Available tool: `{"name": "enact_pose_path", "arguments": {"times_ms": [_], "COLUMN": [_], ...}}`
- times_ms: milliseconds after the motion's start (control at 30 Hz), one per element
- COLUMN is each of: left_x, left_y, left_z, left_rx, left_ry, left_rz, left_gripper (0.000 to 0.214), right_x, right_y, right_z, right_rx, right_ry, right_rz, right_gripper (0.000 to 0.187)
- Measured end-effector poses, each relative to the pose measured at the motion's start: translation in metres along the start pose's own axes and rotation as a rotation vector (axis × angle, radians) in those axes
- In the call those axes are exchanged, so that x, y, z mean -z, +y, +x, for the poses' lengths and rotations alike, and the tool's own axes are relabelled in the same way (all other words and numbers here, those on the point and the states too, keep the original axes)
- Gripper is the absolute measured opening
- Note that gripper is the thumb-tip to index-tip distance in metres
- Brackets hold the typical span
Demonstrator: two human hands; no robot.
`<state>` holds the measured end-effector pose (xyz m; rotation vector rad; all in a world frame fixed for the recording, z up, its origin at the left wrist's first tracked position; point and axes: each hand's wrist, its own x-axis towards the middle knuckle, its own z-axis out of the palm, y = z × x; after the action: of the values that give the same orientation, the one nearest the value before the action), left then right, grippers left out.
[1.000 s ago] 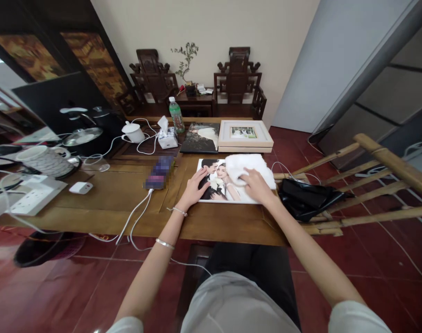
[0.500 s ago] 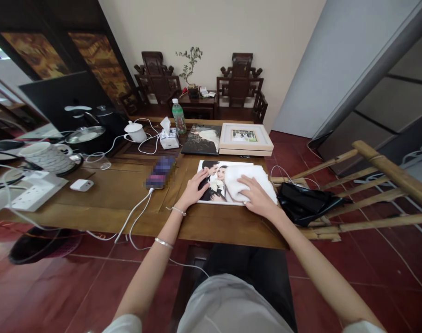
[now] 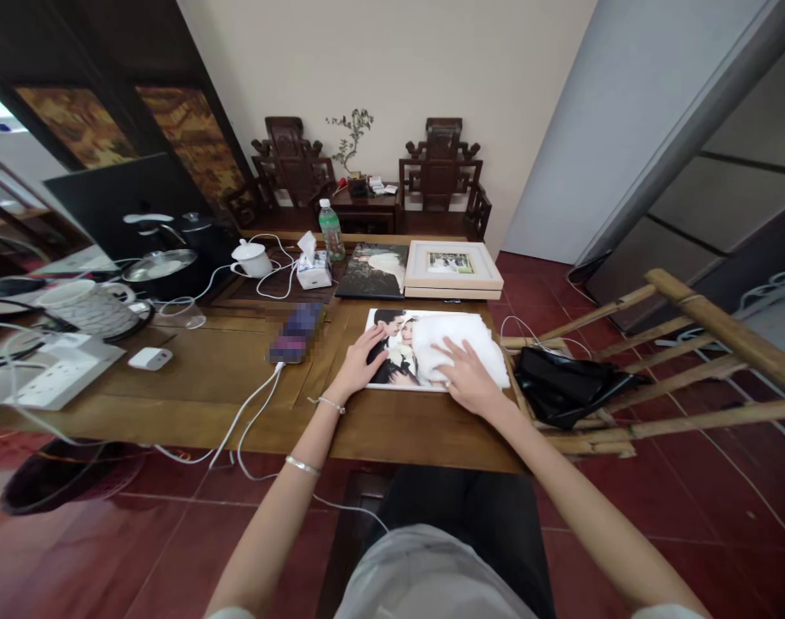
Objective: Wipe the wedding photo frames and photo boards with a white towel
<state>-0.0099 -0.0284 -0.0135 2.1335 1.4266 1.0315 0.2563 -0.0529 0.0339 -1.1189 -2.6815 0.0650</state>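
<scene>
A photo album (image 3: 392,340) with a wedding picture on its cover lies flat on the wooden table (image 3: 211,378) in front of me. My left hand (image 3: 361,361) rests flat on the album's left edge, fingers stretched out. A white cloth (image 3: 453,340) covers the album's right half. My right hand (image 3: 463,378) presses down on the cloth's near part with fingers spread.
Behind the album lie a dark photo book (image 3: 374,269) and a pale framed picture (image 3: 452,266). A blurred phone (image 3: 295,331) on a white cable, a tissue box (image 3: 311,268), a green bottle (image 3: 331,230), a teapot (image 3: 251,256), power strip (image 3: 57,371). A black bag (image 3: 560,387) sits on a bamboo chair (image 3: 689,344) at the right.
My right hand slid the white cloth toward me and leftward over the album cover. My left hand stayed on the album's left edge. The view tilted slightly downward.
</scene>
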Motion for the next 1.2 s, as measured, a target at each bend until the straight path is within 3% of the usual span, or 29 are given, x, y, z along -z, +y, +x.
{"name": "enact_pose_path", "arguments": {"times_ms": [133, 233, 567, 700, 833, 1067, 1200], "left_x": [0.001, 0.002, 0.0, -0.001, -0.002, -0.004, -0.002], "left_y": [0.0, -0.001, -0.006, -0.004, -0.004, -0.003, -0.003], "left_z": [0.0, 0.0, 0.001, 0.0, 0.0, -0.001, -0.001], "left_rx": [-0.026, -0.03, -0.029, -0.025, -0.008, 0.024, 0.012], "left_ry": [-0.009, -0.022, -0.025, -0.009, 0.002, -0.011, -0.016], "left_rz": [0.015, 0.028, 0.011, 0.002, 0.0, 0.0, 0.002], "left_gripper": [0.047, 0.048, 0.048, 0.046, 0.044, 0.044, 0.046], "right_x": [0.005, 0.008, 0.001, -0.001, -0.004, -0.002, 0.003], "right_y": [-0.022, -0.021, 0.048, 0.054, 0.037, -0.02, -0.029], "right_z": [-0.034, -0.035, 0.054, 0.065, 0.043, -0.039, -0.05], "right_rx": [0.058, 0.08, -0.04, -0.06, -0.079, 0.029, 0.058], "right_ry": [-0.03, -0.046, 0.05, 0.063, 0.056, 0.041, 0.021], "right_rz": [0.027, 0.045, 0.008, -0.002, 0.021, 0.074, 0.096], "right_gripper": [0.041, 0.043, 0.042, 0.046, 0.045, 0.041, 0.04]}}
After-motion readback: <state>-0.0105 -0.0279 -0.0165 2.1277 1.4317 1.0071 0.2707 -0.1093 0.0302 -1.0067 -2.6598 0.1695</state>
